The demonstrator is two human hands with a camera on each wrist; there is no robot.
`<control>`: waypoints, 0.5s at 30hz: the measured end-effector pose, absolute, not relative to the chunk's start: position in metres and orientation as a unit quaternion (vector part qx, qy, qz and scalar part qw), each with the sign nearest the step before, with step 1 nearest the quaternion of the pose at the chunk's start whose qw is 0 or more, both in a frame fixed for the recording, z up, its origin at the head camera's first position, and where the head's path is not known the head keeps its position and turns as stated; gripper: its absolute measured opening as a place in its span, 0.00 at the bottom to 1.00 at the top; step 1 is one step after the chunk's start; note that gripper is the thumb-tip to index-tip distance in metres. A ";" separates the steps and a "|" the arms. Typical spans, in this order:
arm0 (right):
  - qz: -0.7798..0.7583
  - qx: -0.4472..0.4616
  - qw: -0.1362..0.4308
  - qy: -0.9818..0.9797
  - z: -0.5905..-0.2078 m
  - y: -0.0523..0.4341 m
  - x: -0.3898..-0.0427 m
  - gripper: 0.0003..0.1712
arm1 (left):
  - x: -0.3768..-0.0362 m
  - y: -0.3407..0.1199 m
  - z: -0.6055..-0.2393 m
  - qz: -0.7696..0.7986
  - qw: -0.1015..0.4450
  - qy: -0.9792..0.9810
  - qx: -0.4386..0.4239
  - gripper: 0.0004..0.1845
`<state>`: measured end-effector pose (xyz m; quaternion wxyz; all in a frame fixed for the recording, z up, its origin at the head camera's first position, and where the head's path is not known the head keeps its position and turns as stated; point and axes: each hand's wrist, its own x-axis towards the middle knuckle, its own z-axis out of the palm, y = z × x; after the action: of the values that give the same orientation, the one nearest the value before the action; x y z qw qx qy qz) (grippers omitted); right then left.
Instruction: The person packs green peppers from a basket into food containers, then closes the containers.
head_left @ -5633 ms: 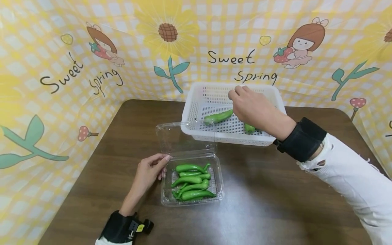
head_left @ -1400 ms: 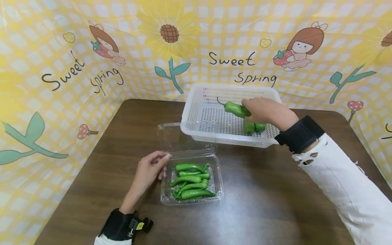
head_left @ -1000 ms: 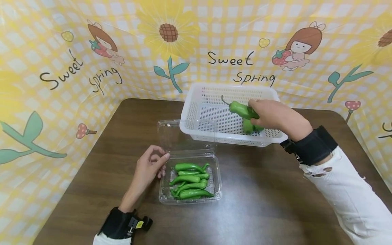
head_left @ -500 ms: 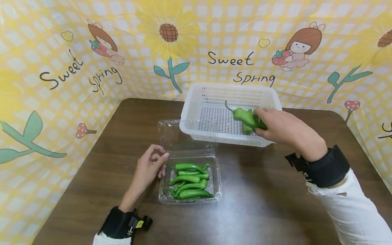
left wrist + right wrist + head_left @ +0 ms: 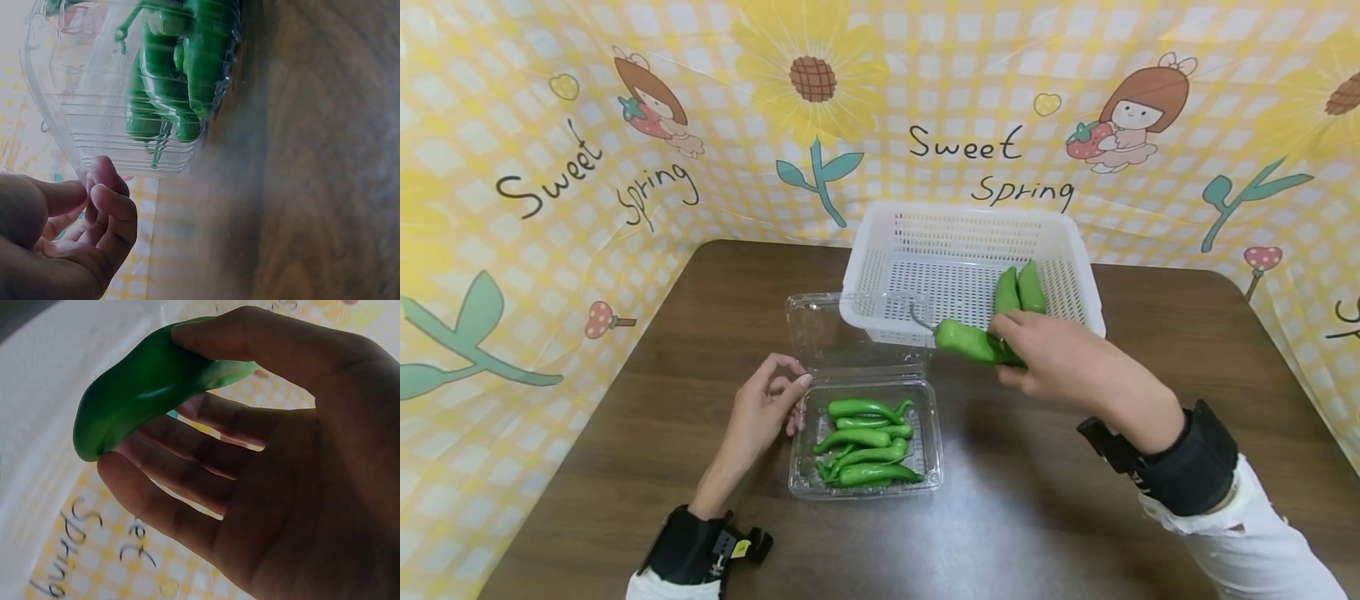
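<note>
My right hand (image 5: 1067,362) holds a green pepper (image 5: 964,341) just in front of the basket's near rim, its thin stem pointing left. In the right wrist view, the thumb presses one side of this pepper (image 5: 147,390) and the fingers curl beneath. Two more green peppers (image 5: 1031,287) lie in the white perforated basket (image 5: 854,279). My left hand (image 5: 763,407) pinches the left edge of a clear plastic clamshell box (image 5: 931,454) between thumb and finger. Its lid (image 5: 827,337) stands raised toward the back. Several slender green peppers (image 5: 868,458) lie side by side in the box.
The brown wooden table (image 5: 647,433) carries the box in front and the basket behind it. A yellow checked cloth (image 5: 940,92) with printed flowers and figures surrounds the back and left. The raised lid overlaps the basket's front left corner in the head view.
The right hand took the pepper up from the basket and brought it toward the front left, over the near rim. Two remaining peppers now show. The left hand stays at the box.
</note>
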<state>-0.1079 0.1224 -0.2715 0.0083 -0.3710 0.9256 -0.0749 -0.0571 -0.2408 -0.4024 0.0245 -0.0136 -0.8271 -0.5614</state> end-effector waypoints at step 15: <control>-0.057 -0.439 0.025 0.896 -0.309 0.072 -0.097 0.18 | -0.059 -0.243 -0.406 -0.552 0.029 -0.833 -0.019 0.08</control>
<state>-0.0971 0.0719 -0.3092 0.0248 -0.4389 0.8964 -0.0567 -0.0589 -0.2428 -0.4058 0.0288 -0.0186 -0.8331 -0.5520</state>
